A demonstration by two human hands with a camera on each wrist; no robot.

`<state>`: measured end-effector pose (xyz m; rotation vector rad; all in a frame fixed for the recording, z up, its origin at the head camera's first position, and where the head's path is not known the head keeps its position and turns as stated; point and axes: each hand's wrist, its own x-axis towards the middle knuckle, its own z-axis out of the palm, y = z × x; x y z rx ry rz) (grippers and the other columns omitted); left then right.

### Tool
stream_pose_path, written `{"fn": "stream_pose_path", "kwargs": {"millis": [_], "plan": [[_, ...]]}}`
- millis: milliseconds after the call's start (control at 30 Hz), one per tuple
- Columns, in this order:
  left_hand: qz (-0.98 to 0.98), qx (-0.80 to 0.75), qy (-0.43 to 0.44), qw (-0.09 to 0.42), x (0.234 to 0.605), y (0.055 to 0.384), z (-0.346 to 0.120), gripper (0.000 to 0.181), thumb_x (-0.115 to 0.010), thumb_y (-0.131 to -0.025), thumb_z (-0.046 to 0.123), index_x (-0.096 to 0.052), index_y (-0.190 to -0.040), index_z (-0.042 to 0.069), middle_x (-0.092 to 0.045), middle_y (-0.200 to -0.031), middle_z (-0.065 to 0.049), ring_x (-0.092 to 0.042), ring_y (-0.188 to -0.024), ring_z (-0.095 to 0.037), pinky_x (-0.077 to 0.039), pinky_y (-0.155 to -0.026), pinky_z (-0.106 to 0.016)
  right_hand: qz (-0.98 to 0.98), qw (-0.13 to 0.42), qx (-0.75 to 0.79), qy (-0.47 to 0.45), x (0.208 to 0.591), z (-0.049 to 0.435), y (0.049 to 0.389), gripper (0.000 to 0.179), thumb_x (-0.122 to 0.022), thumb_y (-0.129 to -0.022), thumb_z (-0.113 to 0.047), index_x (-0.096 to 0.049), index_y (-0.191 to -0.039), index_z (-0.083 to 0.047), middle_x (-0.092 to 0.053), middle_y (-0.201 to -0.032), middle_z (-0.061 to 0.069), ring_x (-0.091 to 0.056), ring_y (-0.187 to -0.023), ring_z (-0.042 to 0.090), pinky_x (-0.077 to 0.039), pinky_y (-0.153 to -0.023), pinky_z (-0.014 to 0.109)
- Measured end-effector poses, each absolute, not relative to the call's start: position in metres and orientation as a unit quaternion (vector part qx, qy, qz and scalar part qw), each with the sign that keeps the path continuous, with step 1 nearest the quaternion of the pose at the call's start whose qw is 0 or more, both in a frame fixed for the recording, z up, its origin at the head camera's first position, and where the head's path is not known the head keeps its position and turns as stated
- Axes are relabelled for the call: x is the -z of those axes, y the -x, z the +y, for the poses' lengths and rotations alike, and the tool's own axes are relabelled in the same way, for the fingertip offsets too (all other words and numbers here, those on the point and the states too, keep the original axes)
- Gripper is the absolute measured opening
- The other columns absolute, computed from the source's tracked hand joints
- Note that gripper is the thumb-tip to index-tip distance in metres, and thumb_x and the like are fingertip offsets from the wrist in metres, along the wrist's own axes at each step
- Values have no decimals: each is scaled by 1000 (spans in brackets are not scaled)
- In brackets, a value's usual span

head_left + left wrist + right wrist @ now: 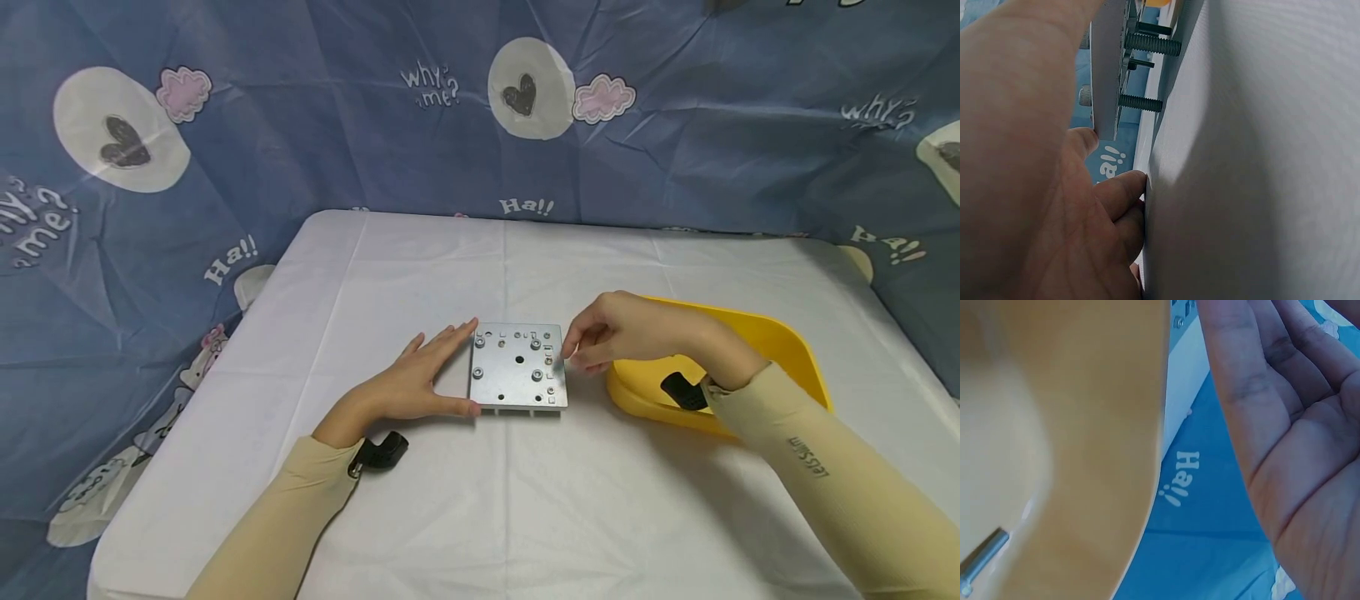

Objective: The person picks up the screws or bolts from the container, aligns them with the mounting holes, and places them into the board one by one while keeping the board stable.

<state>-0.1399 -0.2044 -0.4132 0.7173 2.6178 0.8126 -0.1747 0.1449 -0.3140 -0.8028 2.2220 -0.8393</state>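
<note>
A flat silver metal plate (517,360) with holes and several screws lies near the middle of the white table. Threaded screw shanks (1154,44) stick out beneath it in the left wrist view, holding it above the cloth. My left hand (416,379) lies along the plate's left side, fingers extended, with index finger and thumb touching its two left corners. At the right edge, my right hand (611,333) has bent fingers close to a small screw (549,361). Whether those fingertips pinch anything is hidden; the right wrist view cuts them off.
A yellow tray (780,337) stands on the right, under my right forearm. Inside it lies a metal bolt (985,559), seen in the right wrist view. White cloth (420,533) covers the table, and a blue printed curtain (405,158) hangs behind.
</note>
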Motion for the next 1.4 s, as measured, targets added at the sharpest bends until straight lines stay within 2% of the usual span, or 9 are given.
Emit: {"fn": "stream_pose_path", "kwargs": {"millis": [233,700,967,1200,1400], "plan": [[912,-285,-258,146,413,139,-204,126,-86,-81,65,-7,-175,34,-17,-182,0,-14,-169,-32,4,-137,-62,844,302,329,298,313,160,176,15,-74,-99,-7,-78,-111,0,-79,-89,11,-72,-79,19,-64,-78,27],[911,-289,-256,147,415,139,-204,127,-86,-80,67,-9,-175,34,-18,-182,-2,-14,-169,-34,3,-137,-61,838,300,358,281,314,185,176,20,-75,-100,-9,-76,-115,4,-80,-94,10,-76,-86,26,-67,-82,30],[912,-285,-257,148,414,138,-203,125,-86,-82,65,-8,-175,34,-18,-182,-1,-14,-169,-34,3,-137,-61,841,287,363,280,316,200,176,22,-76,-100,-12,-75,-118,1,-76,-89,14,-71,-81,22,-59,-70,27],[913,-280,-254,153,412,137,-203,124,-85,-84,64,-7,-175,34,-16,-182,0,-12,-170,-31,5,-137,-61,839,274,378,280,320,212,177,25,-76,-100,-9,-73,-123,-1,-78,-94,17,-75,-85,25,-66,-80,33],[915,-279,-248,155,414,137,-203,125,-85,-83,65,-6,-174,36,-15,-182,3,-11,-170,-29,5,-138,-58,833,269,394,281,323,222,179,34,-73,-98,0,-68,-131,4,-77,-100,21,-74,-85,21,-66,-79,32]]}}
